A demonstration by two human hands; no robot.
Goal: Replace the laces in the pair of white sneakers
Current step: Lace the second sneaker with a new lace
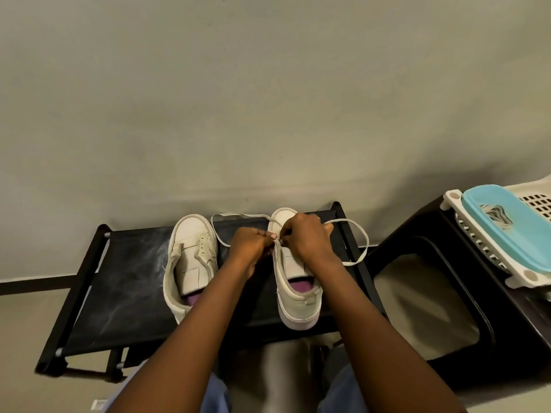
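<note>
Left hand (pixel 253 244) and right hand (pixel 308 236) pinch the flat off-white lace (pixel 238 214) at the toe eyelets of the three-o'clock white leather sneaker (pixel 293 305), apparently starting; next, even both ends.

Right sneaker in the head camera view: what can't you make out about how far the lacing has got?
- Eyelets of the right sneaker, head view: covered by the left hand and right hand, so the eyelet being threaded cannot be told.
- Tips of the lace, head view: hidden inside the pinching fingers.
- Part of the left sneaker heel, head view: behind the left forearm.
</note>
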